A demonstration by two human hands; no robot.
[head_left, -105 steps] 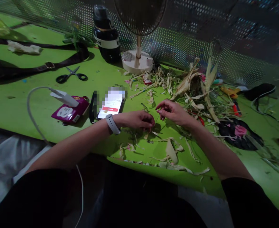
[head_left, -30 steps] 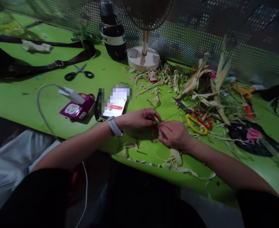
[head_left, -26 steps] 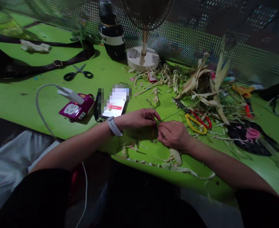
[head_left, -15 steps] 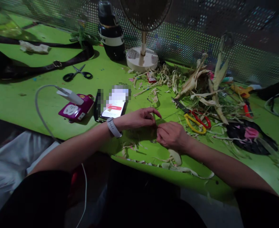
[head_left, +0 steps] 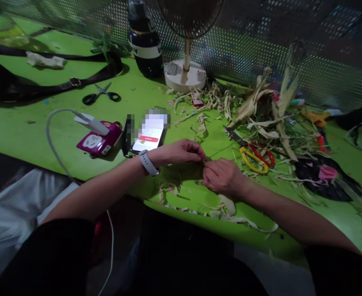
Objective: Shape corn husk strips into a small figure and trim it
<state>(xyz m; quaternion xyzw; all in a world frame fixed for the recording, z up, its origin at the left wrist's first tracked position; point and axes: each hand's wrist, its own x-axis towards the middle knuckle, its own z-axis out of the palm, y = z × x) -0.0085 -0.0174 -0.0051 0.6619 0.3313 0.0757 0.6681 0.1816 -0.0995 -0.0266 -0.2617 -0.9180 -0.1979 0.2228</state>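
Observation:
My left hand (head_left: 187, 151), with a pale watch on the wrist, has its fingers pinched together over the green table (head_left: 181, 185). My right hand (head_left: 222, 174) is curled closed just beside it. The fingertips nearly meet around something small and thin that is too dark to make out. Right of my hands lie scissors with one yellow and one red handle (head_left: 254, 160). Dry corn husk strips (head_left: 227, 205) are scattered at the table's front edge. A phone (head_left: 148, 137) with a lit screen lies behind my left wrist.
A pile of dry husks (head_left: 261, 107) stands at the back right, near a black piece with pink on it (head_left: 327, 176). Behind are a fan (head_left: 185, 76) and a dark bottle (head_left: 145, 45). To the left are black scissors (head_left: 102, 94), a purple box with a charger (head_left: 99, 139), and a strapped bag (head_left: 11, 84).
The raised fingers of my left hand have come down into a pinch against my right hand's fingertips. My right hand has barely moved.

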